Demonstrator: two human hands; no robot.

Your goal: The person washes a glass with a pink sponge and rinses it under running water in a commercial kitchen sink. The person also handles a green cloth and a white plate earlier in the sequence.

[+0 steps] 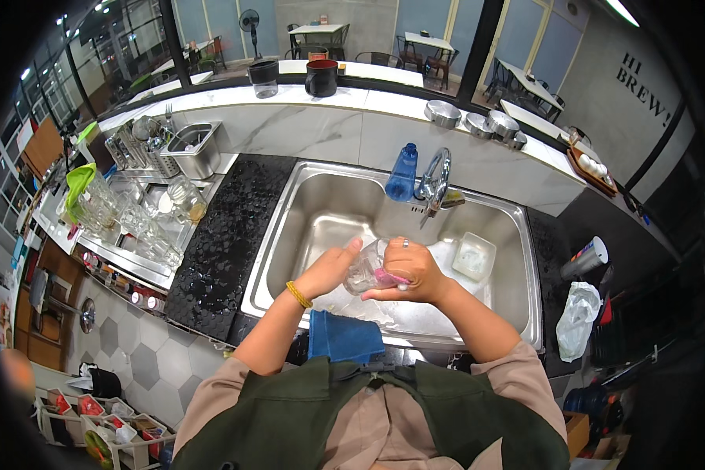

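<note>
Over the stainless steel sink, my left hand grips one side of a clear drinking glass, which is tilted. My right hand is closed around a pink sponge or scrubber and presses it at the other end of the glass. How far the sponge reaches into the glass is hidden by my fingers. To the right of my right hand, a square translucent container stands in the sink. A chrome faucet rises at the back edge, with a blue plastic bottle beside it.
A blue cloth hangs over the front edge. Left of the wet black counter, several glasses crowd a metal drainboard near a steel bin. Mugs and round tins line the ledge. A plastic bag lies right.
</note>
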